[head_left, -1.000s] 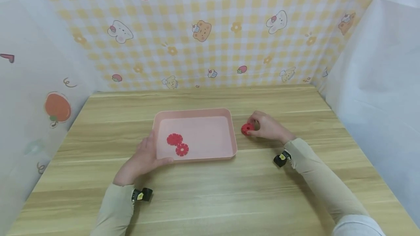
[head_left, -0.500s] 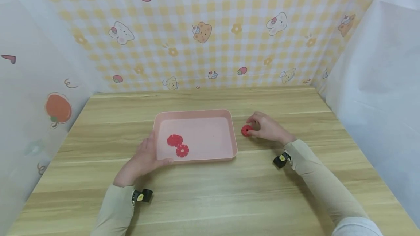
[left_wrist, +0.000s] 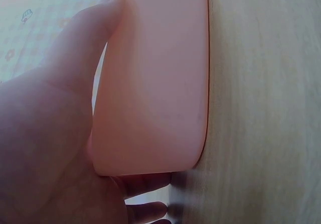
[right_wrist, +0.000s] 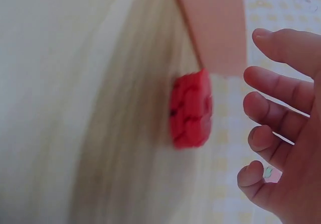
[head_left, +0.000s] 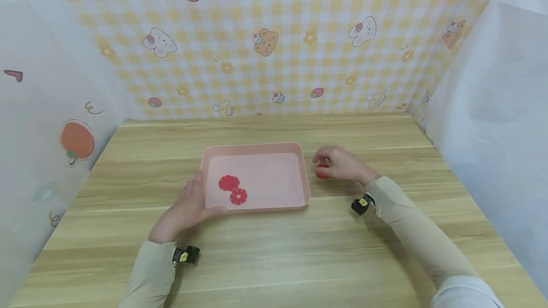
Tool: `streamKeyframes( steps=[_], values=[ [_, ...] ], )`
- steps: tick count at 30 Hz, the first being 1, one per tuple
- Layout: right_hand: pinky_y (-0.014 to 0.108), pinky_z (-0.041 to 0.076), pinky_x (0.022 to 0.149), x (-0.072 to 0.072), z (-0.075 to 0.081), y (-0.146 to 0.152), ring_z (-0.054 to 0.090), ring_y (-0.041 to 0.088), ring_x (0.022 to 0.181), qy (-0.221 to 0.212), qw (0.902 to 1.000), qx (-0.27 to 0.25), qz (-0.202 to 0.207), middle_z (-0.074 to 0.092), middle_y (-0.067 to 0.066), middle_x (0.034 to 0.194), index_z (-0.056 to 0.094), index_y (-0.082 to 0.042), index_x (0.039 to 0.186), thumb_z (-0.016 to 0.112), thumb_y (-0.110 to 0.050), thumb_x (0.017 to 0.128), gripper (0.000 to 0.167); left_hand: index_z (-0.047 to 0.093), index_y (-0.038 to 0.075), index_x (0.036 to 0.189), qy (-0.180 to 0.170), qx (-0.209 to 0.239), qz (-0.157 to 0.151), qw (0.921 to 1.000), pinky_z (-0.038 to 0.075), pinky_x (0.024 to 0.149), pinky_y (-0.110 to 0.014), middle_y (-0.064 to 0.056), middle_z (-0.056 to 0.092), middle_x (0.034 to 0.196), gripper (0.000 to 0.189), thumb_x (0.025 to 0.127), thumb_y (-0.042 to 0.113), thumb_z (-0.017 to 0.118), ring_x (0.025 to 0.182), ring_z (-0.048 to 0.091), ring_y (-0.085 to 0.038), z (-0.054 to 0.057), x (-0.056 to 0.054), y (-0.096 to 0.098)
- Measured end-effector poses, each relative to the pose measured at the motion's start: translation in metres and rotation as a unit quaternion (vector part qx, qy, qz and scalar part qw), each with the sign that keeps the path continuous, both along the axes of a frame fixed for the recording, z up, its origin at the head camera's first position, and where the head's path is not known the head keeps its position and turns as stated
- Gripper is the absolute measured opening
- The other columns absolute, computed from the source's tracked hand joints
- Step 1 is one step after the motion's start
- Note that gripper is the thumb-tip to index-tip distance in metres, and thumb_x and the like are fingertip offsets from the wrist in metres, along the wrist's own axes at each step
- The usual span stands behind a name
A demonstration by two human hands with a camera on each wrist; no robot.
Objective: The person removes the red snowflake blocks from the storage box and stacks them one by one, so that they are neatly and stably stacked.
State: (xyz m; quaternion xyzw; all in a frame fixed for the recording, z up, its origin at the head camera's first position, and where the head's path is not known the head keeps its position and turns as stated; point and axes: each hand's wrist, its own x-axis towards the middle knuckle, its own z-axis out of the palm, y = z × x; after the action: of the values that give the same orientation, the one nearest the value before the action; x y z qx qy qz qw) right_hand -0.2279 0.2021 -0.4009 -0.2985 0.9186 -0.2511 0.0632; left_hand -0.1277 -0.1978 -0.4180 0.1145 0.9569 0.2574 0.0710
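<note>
My left hand (head_left: 187, 211) grips the near left corner of a shallow pink tray (head_left: 305, 175), its thumb along the front wall and its fingers on the left side. In the left wrist view the thumb presses the tray's outer wall (left_wrist: 160, 83). Inside the tray lie red notched snowflake discs (head_left: 238, 196), toward the left. Right of the tray, a small stack of red snowflake discs (right_wrist: 191, 111) stands on the table. Above it hovers my right hand (head_left: 340, 163), fingers loosely bent and apart from the stack in the right wrist view; in the head view they partly hide it.
The wooden table (head_left: 274, 260) runs back to a yellow checked cloth (head_left: 274, 61) with cartoon prints. White cloth hangs at the left and right sides. A small black camera sits on each wrist, the right one (head_left: 360, 206) low over the table.
My right fingers have come off the red disc stack, and the hand has shifted slightly left over it. The left hand and the tray stay in place.
</note>
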Motion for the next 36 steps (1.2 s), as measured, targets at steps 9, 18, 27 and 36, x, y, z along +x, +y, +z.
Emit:
streamKeyframes(
  steps=[9, 18, 27, 36],
  values=[
    [0.028, 0.043, 0.067, -0.01, 0.019, -0.032, 0.051, 0.012, 0.07, -0.009, 0.9969, 0.045, 0.064, 0.056, -0.003, 0.076, 0.069, -0.012, 0.096, 0.07, -0.022, 0.086, 0.014, 0.006, -0.01, 0.145, 0.017, -0.003, -0.003, 0.9998, 0.039, 0.093, -0.059, -0.032, 0.041, 0.126, 0.119, 0.072, 0.05, 0.078, 0.108, 0.042, -0.04, 0.0, -0.001, -0.001],
    [0.028, 0.043, 0.069, -0.02, 0.033, -0.069, 0.051, 0.014, 0.076, -0.046, 0.9915, 0.061, 0.105, 0.056, -0.001, 0.082, 0.068, -0.011, 0.099, 0.064, -0.022, 0.09, 0.014, 0.007, -0.01, 0.144, 0.027, 0.0, -0.008, 0.9996, 0.039, 0.092, -0.059, -0.032, 0.042, 0.123, 0.119, 0.071, 0.049, 0.08, 0.107, 0.043, -0.039, 0.0, -0.001, 0.0],
    [0.026, 0.042, 0.071, -0.032, 0.038, -0.108, 0.051, 0.014, 0.079, -0.043, 0.984, 0.047, 0.166, 0.059, 0.0, 0.084, 0.069, -0.008, 0.103, 0.065, -0.02, 0.09, 0.018, 0.004, -0.01, 0.145, 0.002, -0.005, 0.0, 1.0, 0.041, 0.094, -0.059, -0.033, 0.038, 0.129, 0.122, 0.071, 0.052, 0.078, 0.112, 0.041, -0.042, 0.001, 0.0, -0.001],
    [0.026, 0.042, 0.074, -0.036, 0.031, -0.149, 0.051, 0.014, 0.083, -0.073, 0.977, 0.038, 0.197, 0.059, -0.002, 0.087, 0.068, -0.012, 0.107, 0.067, -0.025, 0.089, 0.022, 0.004, -0.009, 0.146, -0.002, -0.001, 0.002, 1.0, 0.041, 0.094, -0.06, -0.032, 0.036, 0.132, 0.12, 0.072, 0.049, 0.079, 0.114, 0.039, -0.042, 0.001, 0.0, 0.0]
  ],
)
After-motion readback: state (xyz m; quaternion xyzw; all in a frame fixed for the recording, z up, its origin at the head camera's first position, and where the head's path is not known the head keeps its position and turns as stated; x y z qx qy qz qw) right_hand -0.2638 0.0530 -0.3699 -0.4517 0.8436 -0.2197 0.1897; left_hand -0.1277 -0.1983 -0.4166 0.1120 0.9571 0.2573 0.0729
